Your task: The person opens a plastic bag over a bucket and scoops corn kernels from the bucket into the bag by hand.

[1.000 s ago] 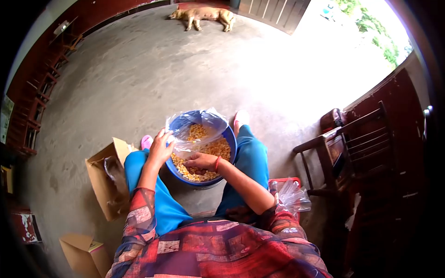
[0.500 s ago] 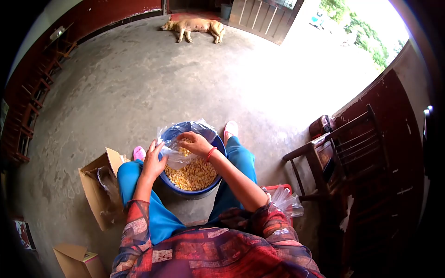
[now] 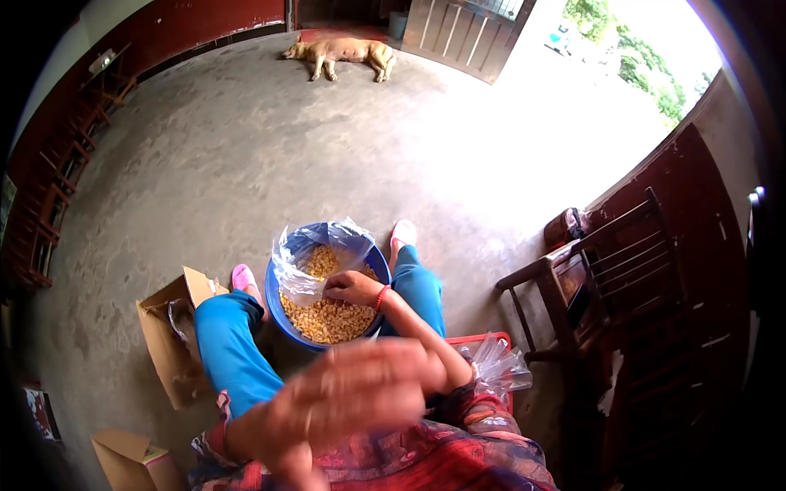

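A blue tub [image 3: 273,304] of yellow corn kernels [image 3: 329,322] stands between my knees. Inside its far side lies a clear plastic bag [image 3: 296,260] with some kernels in it. My right hand [image 3: 352,288], with a red bead bracelet at the wrist, is at the bag's near edge above the kernels; its fingers are bent and their tips are hidden. My left hand [image 3: 352,397] is raised close to the camera, away from the tub, blurred, with its fingers stretched out and nothing visible in it.
An open cardboard box [image 3: 168,348] is left of my leg, another [image 3: 135,458] nearer. Clear plastic bags [image 3: 499,368] lie on a red tray [image 3: 483,338] at right. A wooden chair [image 3: 557,295] stands beyond. A dog [image 3: 348,51] lies near the door [image 3: 463,33].
My left hand has let go of the bag and risen toward the camera. My right hand went from the kernels up to the bag, then back down to its near edge. The bag has settled inside the tub.
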`<state>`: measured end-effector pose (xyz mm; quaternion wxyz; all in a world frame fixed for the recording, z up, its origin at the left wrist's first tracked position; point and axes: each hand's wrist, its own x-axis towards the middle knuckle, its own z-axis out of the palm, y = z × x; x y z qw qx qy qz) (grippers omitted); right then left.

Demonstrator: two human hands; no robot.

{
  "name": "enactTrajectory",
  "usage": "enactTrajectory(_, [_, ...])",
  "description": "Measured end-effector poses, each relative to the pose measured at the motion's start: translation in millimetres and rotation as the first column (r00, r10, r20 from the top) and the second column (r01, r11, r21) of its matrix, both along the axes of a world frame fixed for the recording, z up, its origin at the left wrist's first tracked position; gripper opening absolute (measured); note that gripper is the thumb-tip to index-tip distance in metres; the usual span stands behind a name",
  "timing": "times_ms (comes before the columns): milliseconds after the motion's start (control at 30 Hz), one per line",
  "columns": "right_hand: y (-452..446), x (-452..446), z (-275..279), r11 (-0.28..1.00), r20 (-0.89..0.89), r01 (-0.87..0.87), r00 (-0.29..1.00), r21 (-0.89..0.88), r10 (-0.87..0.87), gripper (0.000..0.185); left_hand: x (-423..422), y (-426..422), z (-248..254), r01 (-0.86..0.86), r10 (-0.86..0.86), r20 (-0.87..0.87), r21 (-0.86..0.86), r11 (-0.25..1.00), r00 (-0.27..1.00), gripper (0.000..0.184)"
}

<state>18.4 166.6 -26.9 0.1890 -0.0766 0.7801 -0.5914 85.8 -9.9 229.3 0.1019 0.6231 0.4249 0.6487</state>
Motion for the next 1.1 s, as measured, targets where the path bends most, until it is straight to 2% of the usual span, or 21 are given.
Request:
enactTrajectory(100, [-3.8,-2.1,-2.7,0.996,-0.061,-0.013,0.998,0.09,0.019,0.021,56.1,0.7,22.2,-0.162,0.047,0.442,0.227,0.96,0.896,0.034])
enactTrajectory(133, [-4.8,-2.1,-3.6,0.99,-0.096,-0.02,0.995,0.139,0.033,0.021,59.3,5.0,25.0,-0.176,0.032,0.483,0.257,0.95,0.875,0.035])
enactTrajectory(167, [-7.6,-1.4,-5.0,0.984,-0.162,-0.004,0.986,0.179,0.033,0.021,56.0,10.4,23.8,-0.179,0.034,0.477,0.263,0.948,0.878,0.035])
enactTrajectory(333, [-7.9,-0.4,-5.5,0.951,-0.166,-0.089,0.976,0.297,0.144,0.019,42.0,23.8,15.6,-0.196,0.103,0.332,0.259,0.946,0.938,0.036])
enactTrajectory(400, [-9.8,-3.5,-11.4,0.923,-0.251,-0.085,0.949,0.376,0.19,0.02,40.6,27.4,14.1,-0.225,0.147,0.291,0.258,0.94,0.945,0.037])
enactTrajectory(533, [-12.3,-8.8,-15.8,0.93,-0.252,-0.109,0.945,0.351,0.206,0.019,36.6,33.6,12.9,-0.314,0.26,0.204,0.306,0.899,0.944,0.038])
enactTrajectory(633, [-13.4,-9.7,-22.0,0.928,-0.294,-0.105,0.93,0.358,0.219,0.018,36.7,34.3,15.4,-0.428,0.421,0.111,0.401,0.81,0.9,0.039])
enactTrajectory(733, [-16.2,-11.9,-28.3,0.928,-0.298,-0.111,0.928,0.357,0.225,0.019,37.7,20.2,15.7,-0.576,0.663,-0.023,0.474,0.666,0.748,0.04])
enactTrajectory(767, [-16.9,-11.7,-28.8,0.899,-0.269,-0.148,0.923,0.413,0.275,0.019,39.0,13.0,9.6,-0.631,0.729,-0.079,0.444,0.636,0.68,0.041])
enactTrajectory(800, [-18.5,-9.4,-29.2,0.866,-0.235,-0.184,0.917,0.465,0.321,0.019,30.0,4.0,-5.8,-0.681,0.715,-0.169,0.221,0.698,0.678,0.038])
enactTrajectory(833, [-19.9,-8.6,-19.8,0.775,-0.178,-0.255,0.887,0.578,0.425,0.021,20.8,-4.9,-21.2,-0.715,0.684,-0.284,-0.009,0.699,0.672,0.039])
enactTrajectory(867, [-22.3,-7.4,-22.7,0.777,-0.183,-0.253,0.887,0.576,0.424,0.021,15.2,-3.9,-23.8,-0.782,0.676,-0.418,-0.162,0.602,0.607,0.038])
enactTrajectory(933, [-25.3,-7.0,-32.0,0.653,-0.066,-0.279,0.89,0.704,0.451,0.022,1.5,-2.8,-81.7,-0.858,0.749,-0.422,-0.306,0.413,0.511,0.04])
enactTrajectory(1000, [-24.7,-4.8,-31.2,0.661,-0.062,-0.255,0.907,0.706,0.416,0.022,-6.0,-20.3,-151.9,-0.828,0.825,-0.306,-0.472,0.301,0.475,0.045])
enactTrajectory(1100, [-26.0,-1.5,-46.5,0.66,-0.086,-0.197,0.925,0.725,0.37,0.023,5.6,-58.3,-228.4,-0.839,0.825,-0.441,-0.539,0.071,0.353,0.056])
